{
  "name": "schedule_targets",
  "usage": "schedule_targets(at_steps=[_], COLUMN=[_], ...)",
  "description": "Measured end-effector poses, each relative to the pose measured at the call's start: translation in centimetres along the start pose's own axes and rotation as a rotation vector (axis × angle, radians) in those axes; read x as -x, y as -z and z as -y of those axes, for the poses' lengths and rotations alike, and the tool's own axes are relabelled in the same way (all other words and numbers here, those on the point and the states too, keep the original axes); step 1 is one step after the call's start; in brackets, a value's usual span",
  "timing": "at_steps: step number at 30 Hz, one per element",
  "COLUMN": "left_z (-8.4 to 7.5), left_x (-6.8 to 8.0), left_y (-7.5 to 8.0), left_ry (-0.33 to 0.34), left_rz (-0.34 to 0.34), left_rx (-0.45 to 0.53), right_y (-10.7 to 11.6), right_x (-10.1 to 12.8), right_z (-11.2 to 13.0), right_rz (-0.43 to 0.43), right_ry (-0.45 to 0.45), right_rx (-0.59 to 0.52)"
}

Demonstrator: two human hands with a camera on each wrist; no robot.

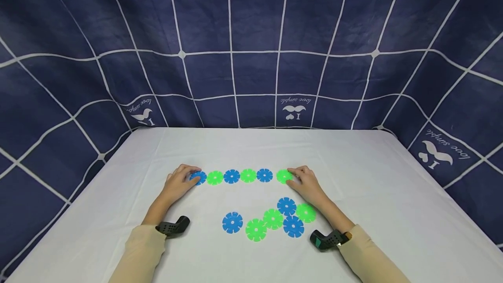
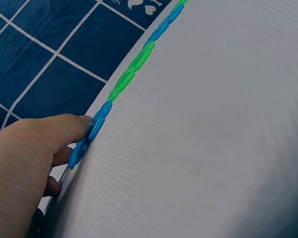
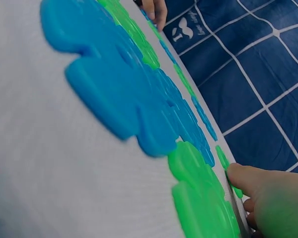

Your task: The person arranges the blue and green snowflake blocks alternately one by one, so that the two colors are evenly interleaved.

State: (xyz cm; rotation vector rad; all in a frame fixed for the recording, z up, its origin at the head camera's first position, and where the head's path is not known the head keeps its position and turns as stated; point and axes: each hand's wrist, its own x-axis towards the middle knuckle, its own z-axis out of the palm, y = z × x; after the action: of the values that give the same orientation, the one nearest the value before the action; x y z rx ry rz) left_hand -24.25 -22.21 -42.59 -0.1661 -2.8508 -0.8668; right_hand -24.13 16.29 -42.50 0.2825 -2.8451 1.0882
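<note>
A row of flat, notched plastic discs lies across the table, alternating blue and green. At its left end my left hand [image 1: 178,184] holds a blue disc [image 1: 201,178] between thumb and fingers; in the left wrist view the thumb presses on that blue disc's [image 2: 100,120] edge. My right hand [image 1: 308,185] pinches a green disc [image 1: 284,177] at the right end, a small gap away from the row's last blue disc [image 1: 264,175]. The other discs between, such as the middle blue disc [image 1: 232,176], sit edge to edge.
Nearer the front lies a loose group of discs, including a green disc [image 1: 256,230] and a blue disc [image 1: 293,226], some touching or overlapping. One blue disc [image 1: 232,222] lies apart to their left. A white cloth [image 1: 204,257] covers the table; a dark blue curtain [image 1: 251,73] hangs behind.
</note>
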Motion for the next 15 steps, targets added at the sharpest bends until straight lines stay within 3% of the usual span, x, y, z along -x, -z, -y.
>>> schedule_targets(at_steps=[15], left_z=[-0.03], left_x=[-0.08], left_y=[0.02], left_ry=[0.021], left_rz=[0.006], left_rx=[-0.001], right_y=[-0.17], right_x=[0.04], right_z=[-0.23], right_rz=[-0.032], right_ry=[0.081], right_rx=[0.002])
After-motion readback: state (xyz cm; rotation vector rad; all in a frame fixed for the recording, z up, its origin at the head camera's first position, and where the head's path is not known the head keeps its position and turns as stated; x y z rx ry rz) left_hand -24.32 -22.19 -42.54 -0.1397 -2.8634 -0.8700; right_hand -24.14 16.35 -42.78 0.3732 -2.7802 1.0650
